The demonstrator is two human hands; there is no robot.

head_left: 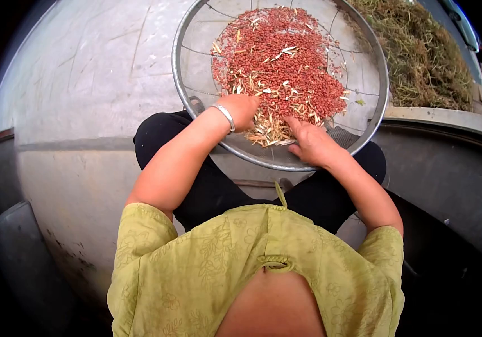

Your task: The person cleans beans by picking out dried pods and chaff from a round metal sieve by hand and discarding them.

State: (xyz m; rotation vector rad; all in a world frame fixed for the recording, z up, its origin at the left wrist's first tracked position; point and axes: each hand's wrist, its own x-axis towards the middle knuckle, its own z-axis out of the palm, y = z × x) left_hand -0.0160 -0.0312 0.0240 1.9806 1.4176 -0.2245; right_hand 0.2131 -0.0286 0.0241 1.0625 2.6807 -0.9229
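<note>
A round metal sieve [177, 73] with a wire-braced mesh bottom rests by my knees. Red beans [286, 56] are spread across its middle and far side. Bits of dry pod and chaff [272, 130] lie among them, gathered most thickly near the front rim. My left hand [240, 111], a silver bangle at its wrist, bends down at the left edge of this chaff, its fingers mostly hidden. On the right side, my right hand [311, 143] has its thumb and forefinger apart, with the forefinger touching the beans and chaff.
Dried plant stalks [415, 56] are heaped at the upper right, behind a low pale ledge [437, 117]. Grey concrete floor [83, 73] stretches to the left. A grey slab-like object [19, 241] stands at the lower left. My dark-trousered knees flank the front of the sieve.
</note>
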